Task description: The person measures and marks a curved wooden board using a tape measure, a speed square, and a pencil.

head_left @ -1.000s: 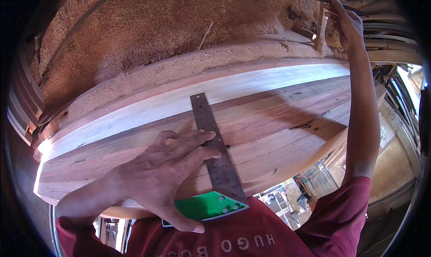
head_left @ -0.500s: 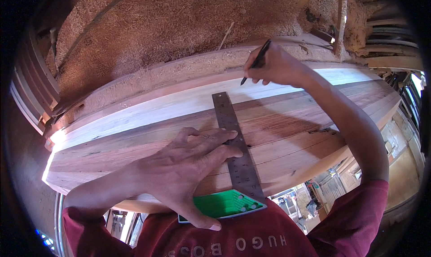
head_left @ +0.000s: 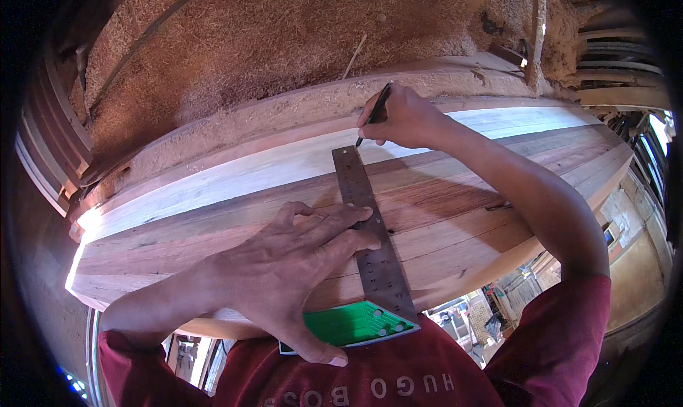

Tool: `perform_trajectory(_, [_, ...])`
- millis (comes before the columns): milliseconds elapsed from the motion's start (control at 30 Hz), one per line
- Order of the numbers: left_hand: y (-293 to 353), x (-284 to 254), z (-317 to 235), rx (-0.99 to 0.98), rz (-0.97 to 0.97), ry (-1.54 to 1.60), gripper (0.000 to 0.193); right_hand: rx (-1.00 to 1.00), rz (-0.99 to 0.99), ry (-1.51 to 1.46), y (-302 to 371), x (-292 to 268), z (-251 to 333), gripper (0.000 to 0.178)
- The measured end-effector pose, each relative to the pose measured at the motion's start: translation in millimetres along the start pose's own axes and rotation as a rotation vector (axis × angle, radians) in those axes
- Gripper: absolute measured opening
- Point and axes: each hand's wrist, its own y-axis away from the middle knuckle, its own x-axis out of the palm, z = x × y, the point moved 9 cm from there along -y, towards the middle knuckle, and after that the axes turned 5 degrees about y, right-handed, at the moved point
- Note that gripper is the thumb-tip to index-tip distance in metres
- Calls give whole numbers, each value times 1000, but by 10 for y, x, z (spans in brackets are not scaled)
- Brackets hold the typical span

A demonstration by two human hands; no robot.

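A try square lies across the wooden planks (head_left: 455, 193), its dark metal blade (head_left: 364, 201) pointing away from me and its green handle (head_left: 352, 323) against the near edge. My left hand (head_left: 292, 257) holds it, fingertips pressing on the blade and thumb hooked over the handle. Between the fingers of my right hand (head_left: 405, 119) is a black pen (head_left: 379, 108), gripped and tilted. Its tip is beside the far end of the blade, on or just above the pale far plank (head_left: 277, 164).
Wood shavings (head_left: 284, 44) are heaped beyond the planks, with an upright post (head_left: 537, 37) at the far right. Stacked timber (head_left: 619, 62) stands at the far right, and more boards (head_left: 53, 144) lean at the left.
My right hand has moved left and nearer with the pen, bringing its tip up to the blade's far end. My left hand and the try square have stayed nearly still.
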Motion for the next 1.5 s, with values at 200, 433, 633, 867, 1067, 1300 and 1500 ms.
perform_trajectory(200, [-6, -11, -23, 15, 34, -8, 129, -16, 7, -29, -22, 45, -22, 24])
perform_trajectory(433, [-6, -31, -37, 19, 22, -7, 128, -38, 27, -22, -42, 43, 24, 23])
perform_trajectory(633, [-8, -58, -51, 41, 2, 4, 127, -45, -10, 0, -41, 30, 15, 19])
perform_trajectory(867, [6, -52, -52, 34, -2, 8, 125, 123, -34, -225, -149, -66, -111, 19])
perform_trajectory(1067, [4, -71, -51, 46, -28, 17, 122, 50, 48, -252, -413, 244, -195, 20])
perform_trajectory(1300, [5, -66, -50, 34, -40, 24, 129, 213, 23, -361, -504, 468, -555, 21])
perform_trajectory(1500, [13, -71, -44, 57, -45, 20, 121, 201, 78, -289, -526, 484, -497, 20])
